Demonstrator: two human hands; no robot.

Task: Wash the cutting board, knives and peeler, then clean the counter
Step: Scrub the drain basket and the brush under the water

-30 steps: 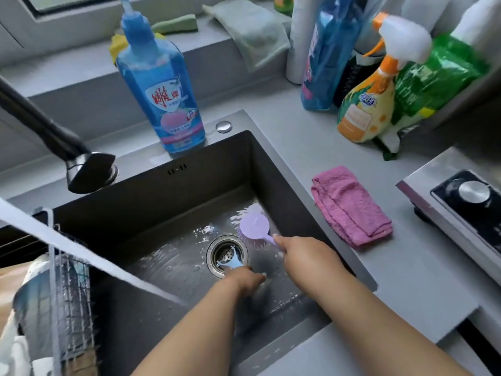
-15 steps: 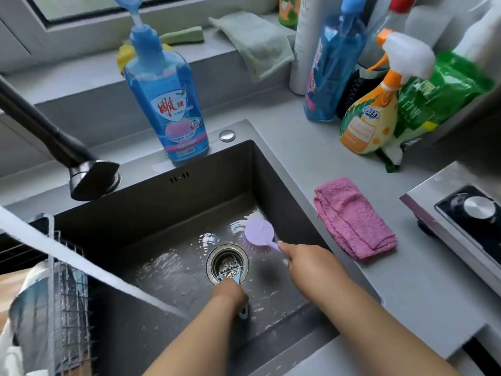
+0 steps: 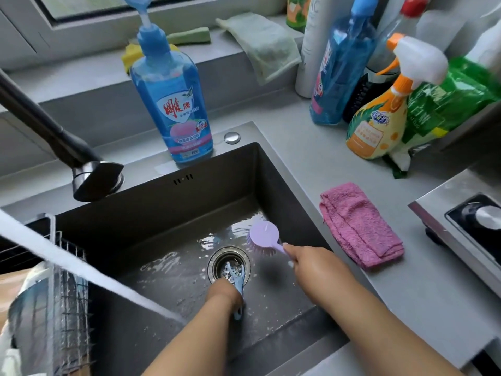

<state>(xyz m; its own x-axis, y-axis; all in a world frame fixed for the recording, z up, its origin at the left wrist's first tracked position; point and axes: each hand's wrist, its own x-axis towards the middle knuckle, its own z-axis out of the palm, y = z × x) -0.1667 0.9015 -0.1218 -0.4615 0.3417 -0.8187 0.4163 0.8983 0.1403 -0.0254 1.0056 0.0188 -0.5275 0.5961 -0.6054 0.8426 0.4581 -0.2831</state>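
Reaching down into the dark, matte sink (image 3: 189, 196), the left hand (image 3: 223, 290) curls round a pale blue plastic peeler (image 3: 240, 287), whose slotted head lies over the round steel drain strainer (image 3: 229, 263) while its handle tip pokes out below the wrist. Just to the right, the right hand (image 3: 315, 267) grips the thin handle of a lilac dish brush (image 3: 264, 236), index finger stretched along it; the round, smooth-backed head rests bristles-down on the wet sink floor, beside the drain and apart from the peeler. To the left stands a wire dish rack (image 3: 67, 270). On the smooth grey counter (image 3: 311, 158), right of the basin, lies a folded pink terry cloth (image 3: 357, 225), with a steel stove (image 3: 461, 226) at the edge. Farther back, a black faucet (image 3: 54, 131) slants over the basin, a tall blue translucent dish-soap pump bottle (image 3: 173, 104) stands on the rim, and an orange spray bottle (image 3: 379, 123) stands among other bottles by the wall. A pale green cloth (image 3: 260, 44) drapes over the sill.
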